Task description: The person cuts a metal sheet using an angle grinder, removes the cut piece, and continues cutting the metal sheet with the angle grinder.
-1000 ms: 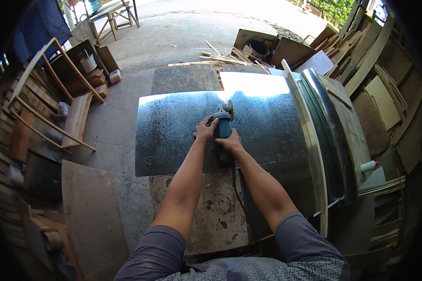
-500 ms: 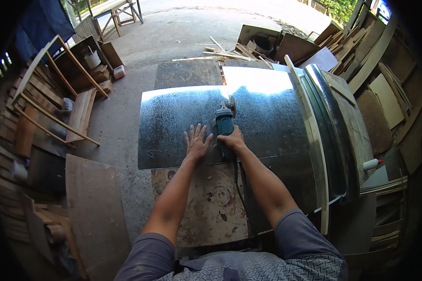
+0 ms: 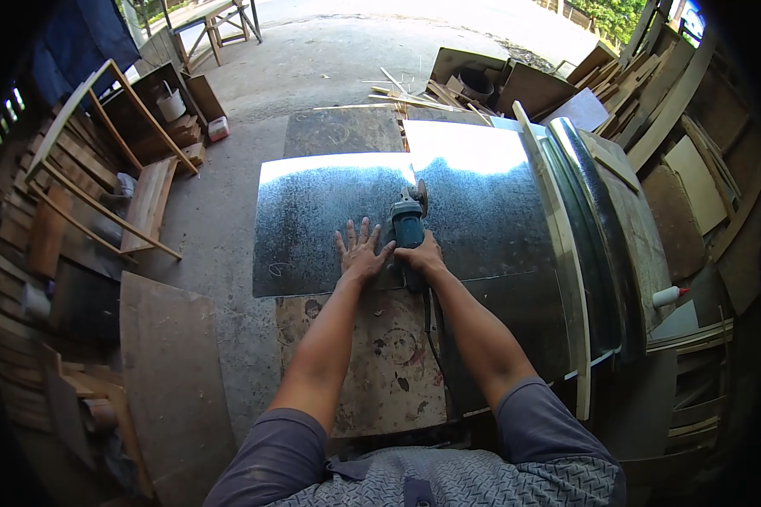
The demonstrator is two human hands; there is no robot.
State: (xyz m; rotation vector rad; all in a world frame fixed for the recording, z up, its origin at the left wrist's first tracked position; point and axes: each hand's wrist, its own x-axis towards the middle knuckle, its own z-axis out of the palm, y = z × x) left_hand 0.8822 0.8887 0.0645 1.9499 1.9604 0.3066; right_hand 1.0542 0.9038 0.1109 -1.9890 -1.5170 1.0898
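My right hand (image 3: 421, 253) is wrapped round the body of a teal angle grinder (image 3: 408, 226). The grinder's disc (image 3: 422, 196) stands on edge over the line between a left sheet-metal piece (image 3: 313, 211) and a wider sheet (image 3: 482, 211) on the right. Flat on the left piece, close beside the grinder, lies my left hand (image 3: 364, 253) with its fingers spread. A dark power cord (image 3: 429, 313) trails from the grinder back toward my body. Where exactly the disc meets the metal is too small to tell.
A long wooden strip (image 3: 558, 228) and a rolled metal sheet (image 3: 600, 220) lie along the right side. A stained board (image 3: 364, 372) is under the sheets. A wooden frame (image 3: 114, 160) stands left; scrap wood (image 3: 431, 97) lies ahead. A white bottle (image 3: 668, 296) is at right.
The view has shifted slightly. My left hand's fingers are spread a little wider, and the near edge of the left metal piece appears slightly higher. My right hand still grips the grinder.
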